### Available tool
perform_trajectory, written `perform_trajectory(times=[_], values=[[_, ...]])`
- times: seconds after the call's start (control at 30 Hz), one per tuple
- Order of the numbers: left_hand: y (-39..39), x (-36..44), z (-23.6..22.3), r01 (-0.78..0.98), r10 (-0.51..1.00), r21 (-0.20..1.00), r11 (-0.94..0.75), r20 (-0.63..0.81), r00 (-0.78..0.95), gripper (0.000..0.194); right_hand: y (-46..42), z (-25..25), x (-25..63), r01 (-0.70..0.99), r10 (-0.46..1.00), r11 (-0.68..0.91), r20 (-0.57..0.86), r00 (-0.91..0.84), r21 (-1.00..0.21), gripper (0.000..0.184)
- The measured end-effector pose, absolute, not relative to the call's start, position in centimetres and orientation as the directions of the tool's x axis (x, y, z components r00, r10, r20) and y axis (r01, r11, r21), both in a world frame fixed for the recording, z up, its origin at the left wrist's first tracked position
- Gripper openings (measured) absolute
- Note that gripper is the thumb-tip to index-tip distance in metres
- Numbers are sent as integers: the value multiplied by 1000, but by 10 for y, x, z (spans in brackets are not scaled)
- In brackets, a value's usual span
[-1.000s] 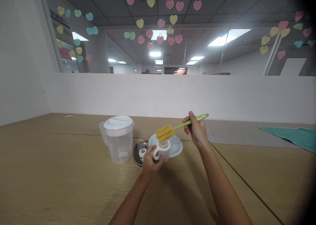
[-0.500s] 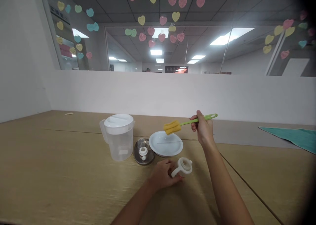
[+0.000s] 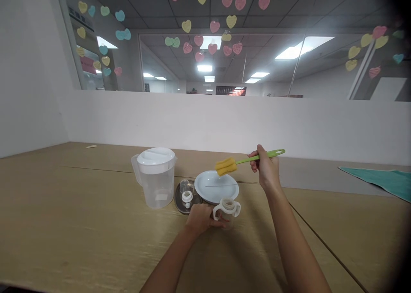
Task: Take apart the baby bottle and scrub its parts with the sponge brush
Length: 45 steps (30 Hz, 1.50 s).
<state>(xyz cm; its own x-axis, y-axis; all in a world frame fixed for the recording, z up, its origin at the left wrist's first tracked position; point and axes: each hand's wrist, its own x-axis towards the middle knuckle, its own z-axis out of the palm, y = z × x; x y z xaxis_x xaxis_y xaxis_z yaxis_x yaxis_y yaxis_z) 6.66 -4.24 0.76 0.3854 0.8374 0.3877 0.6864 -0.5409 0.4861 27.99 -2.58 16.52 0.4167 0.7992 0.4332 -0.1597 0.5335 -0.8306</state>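
My left hand (image 3: 201, 219) grips a small clear baby bottle with white side handles (image 3: 227, 209), held upright just above the wooden table, in front of a white plate (image 3: 216, 187). My right hand (image 3: 266, 168) holds the green handle of a bottle brush (image 3: 248, 159); its yellow sponge head hovers over the plate's far edge, apart from the bottle.
A white lidded plastic pitcher (image 3: 156, 177) stands left of the plate. Between them lies a round metal dish (image 3: 186, 197) holding a clear cap and a white ring part. A teal cloth (image 3: 383, 177) lies at the far right. A white partition wall runs behind the table.
The brush has lifted out of the bottle and moved right. My left hand tipped the bottle down to the right, then brought it back upright near the plate.
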Motion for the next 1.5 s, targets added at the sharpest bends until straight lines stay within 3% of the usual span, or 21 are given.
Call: perform_trajectory(times=[0.1,0.17,0.3,0.47,0.7,0.93,1.17,1.5], values=[[-43,56,12,577,799,562,-593,496,339,42,-24,164,282,-141,787,535,431,442,-833,39],[-42,48,13,521,767,593,-614,603,218,38,-24,164,282,-106,772,545,449,451,-831,37],[-31,36,12,696,693,494,-521,721,7,30,-16,159,289,90,746,527,511,427,-845,36],[-22,29,9,938,802,228,-262,592,80,25,14,134,328,470,732,299,515,445,-831,33],[-23,28,2,980,862,126,-152,503,69,27,44,92,371,626,941,14,223,256,-780,26],[-22,27,1,983,848,123,-139,527,54,27,52,69,362,769,886,316,463,-29,-556,27],[-26,29,5,983,857,137,-119,514,32,24,59,53,357,874,983,171,137,-121,-456,37],[-29,29,6,991,863,119,-68,506,-1,27,62,43,357,927,998,54,-4,-60,-372,34]])
